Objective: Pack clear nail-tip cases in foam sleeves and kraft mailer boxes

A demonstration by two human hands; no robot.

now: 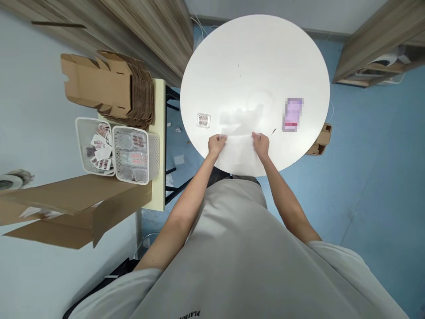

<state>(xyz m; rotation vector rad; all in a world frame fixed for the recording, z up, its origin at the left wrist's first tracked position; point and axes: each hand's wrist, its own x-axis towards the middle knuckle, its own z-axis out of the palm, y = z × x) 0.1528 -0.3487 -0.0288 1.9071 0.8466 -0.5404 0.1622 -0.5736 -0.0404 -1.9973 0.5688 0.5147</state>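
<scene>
Your grey shirt (232, 252) fills the foreground. Beyond it, a thin whitish sheet (237, 148) spreads over the near part of the round white table (259, 48); your left hand (216, 144) pinches its left side, your right hand (261, 144) its right side. A small clear case (203, 120) sits left of the sheet, a pixelated purple item (292, 113) right of it. Farther left stand two white baskets (153, 153).

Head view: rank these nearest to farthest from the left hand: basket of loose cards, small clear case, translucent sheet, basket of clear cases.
From the left hand:
1. Translucent sheet: in its pinch.
2. Small clear case: ahead-left, on the round table.
3. Basket of clear cases: left, on the side table.
4. Basket of loose cards: beside it, farther left.
</scene>
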